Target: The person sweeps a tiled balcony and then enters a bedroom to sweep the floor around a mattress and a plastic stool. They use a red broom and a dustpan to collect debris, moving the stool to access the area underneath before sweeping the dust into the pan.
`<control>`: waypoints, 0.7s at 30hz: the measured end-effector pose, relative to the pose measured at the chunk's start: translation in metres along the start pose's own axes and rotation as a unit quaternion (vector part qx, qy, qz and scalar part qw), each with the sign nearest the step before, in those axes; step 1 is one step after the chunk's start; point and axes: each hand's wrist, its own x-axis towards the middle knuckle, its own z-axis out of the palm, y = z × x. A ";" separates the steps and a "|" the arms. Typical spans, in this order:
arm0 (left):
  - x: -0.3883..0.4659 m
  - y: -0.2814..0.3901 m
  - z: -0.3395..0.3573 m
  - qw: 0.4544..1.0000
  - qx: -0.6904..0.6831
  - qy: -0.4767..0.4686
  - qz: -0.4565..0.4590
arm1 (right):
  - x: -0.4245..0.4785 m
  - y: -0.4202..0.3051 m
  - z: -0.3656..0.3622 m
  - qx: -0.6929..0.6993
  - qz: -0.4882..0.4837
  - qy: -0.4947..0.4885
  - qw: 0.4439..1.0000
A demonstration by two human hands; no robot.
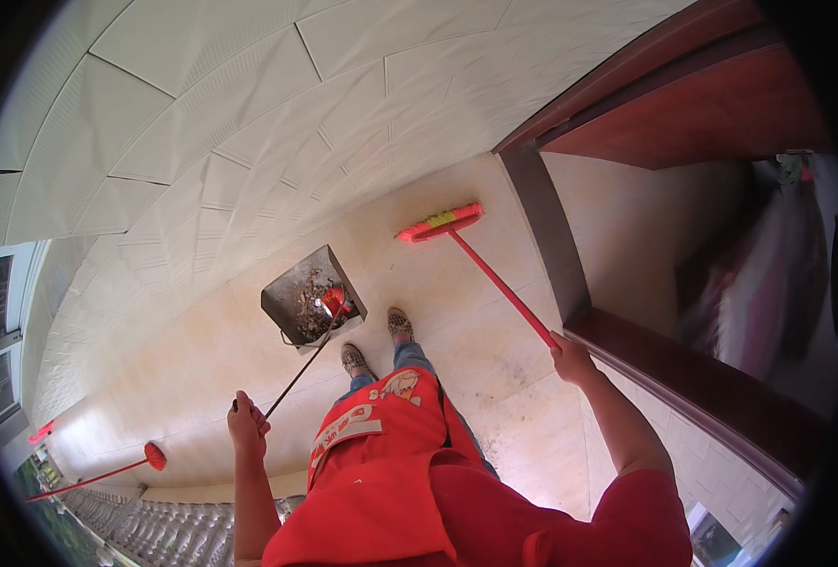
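Note:
My right hand point(573, 358) is closed around the red handle of a broom point(500, 283), whose red and yellow bristle head rests on the tiled floor near the wall. In my left hand point(248, 418) is the thin dark handle of a metal dustpan point(285, 290). The dustpan lies on the floor in front of my feet, left of the broom head. Inside it are brown leaf-like debris point(311, 312) and a crumpled red wrapper point(334, 301). A red apron point(383, 453) covers my front.
A tiled wall point(248, 135) runs along the far side. At the right stands a dark red door frame point(546, 227) with a raised sill point(674, 375). Another red broom point(155, 456) is at the lower left, beside a balustrade point(170, 531).

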 end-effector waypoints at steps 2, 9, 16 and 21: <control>0.000 -0.004 0.007 1.000 0.006 0.012 -0.013 | -0.014 0.001 -0.016 0.010 -0.014 0.013 1.000; 0.057 0.029 0.061 0.993 0.092 0.017 -0.068 | 0.152 -0.001 -0.027 0.036 0.041 0.052 0.997; 0.063 0.017 0.069 0.991 0.112 0.036 -0.065 | -0.001 0.067 0.005 0.127 0.262 -0.073 0.954; 0.062 0.007 0.070 0.991 0.118 0.032 -0.053 | -0.053 0.082 -0.012 0.109 0.164 -0.004 0.980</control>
